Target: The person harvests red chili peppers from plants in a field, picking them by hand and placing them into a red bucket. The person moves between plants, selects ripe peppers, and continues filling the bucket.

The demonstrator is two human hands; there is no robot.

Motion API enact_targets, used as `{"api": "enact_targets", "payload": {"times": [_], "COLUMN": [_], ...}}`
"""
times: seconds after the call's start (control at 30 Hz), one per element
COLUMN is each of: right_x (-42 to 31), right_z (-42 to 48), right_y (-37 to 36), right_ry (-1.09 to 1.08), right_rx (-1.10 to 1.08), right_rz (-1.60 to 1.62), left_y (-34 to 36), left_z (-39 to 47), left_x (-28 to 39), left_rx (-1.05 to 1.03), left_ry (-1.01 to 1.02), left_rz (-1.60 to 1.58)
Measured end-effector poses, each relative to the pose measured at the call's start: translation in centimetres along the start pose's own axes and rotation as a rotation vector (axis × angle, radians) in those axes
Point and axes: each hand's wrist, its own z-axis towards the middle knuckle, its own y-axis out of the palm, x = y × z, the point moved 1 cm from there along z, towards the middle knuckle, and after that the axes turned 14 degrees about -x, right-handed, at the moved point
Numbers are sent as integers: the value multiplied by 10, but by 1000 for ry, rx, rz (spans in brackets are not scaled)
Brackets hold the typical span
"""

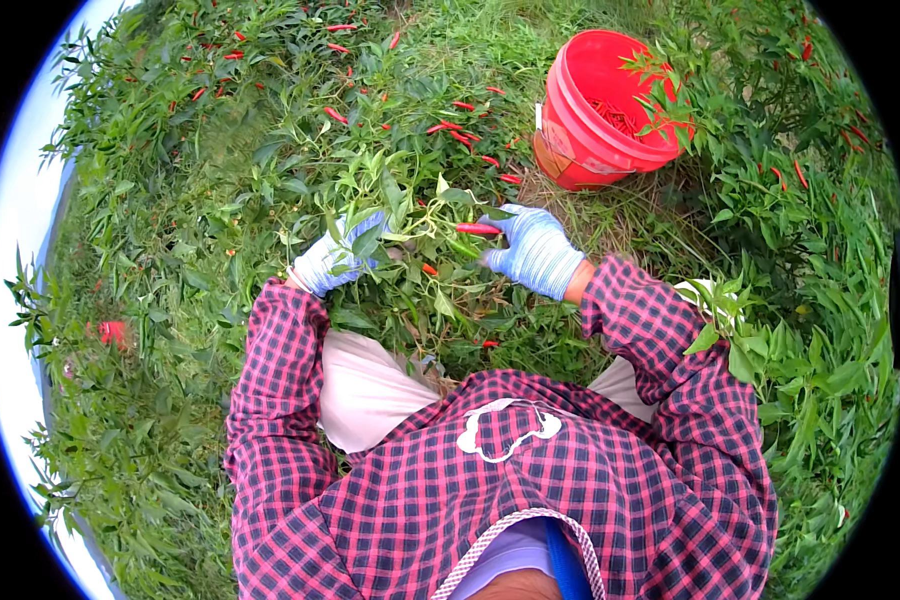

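My left hand [339, 257], in a pale blue and white glove, is in among the stems of a chili pepper plant [420, 214], its fingers partly behind leaves. Opposite it, my right hand [536, 251], gloved alike, has its thumb and fingers apart around the tip of a red chili pepper [478, 229]; whether they touch it is not plain. A green chili [463, 249] hangs just below the red one. Lower on the plant, between the hands, shows an orange-red chili [429, 269]. Leaves hide what the left fingers grip.
A red plastic bucket [562, 90] with red chilies [613, 116] inside stands on the grass at the upper right. Chili plants [780, 195] bearing red fruit rise on the right and at the upper left. A small red object [112, 333] shows at the far left.
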Motion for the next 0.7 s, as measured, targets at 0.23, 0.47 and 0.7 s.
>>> {"api": "enact_targets", "payload": {"times": [0.23,0.47,0.7], "right_x": [-17,-27,-23], "right_z": [-1,-2,11], "right_y": [-5,-21,-32], "right_ry": [10,-390,-75], "right_rx": [50,206,-207], "right_rz": [58,304,1058], "left_y": [-4,-14,-3], "left_z": [-3,6,8], "left_x": [6,24,15], "left_rx": [-114,-81,-152], "left_ry": [-367,-196,-264], "left_rz": [-807,-647,-630]}}
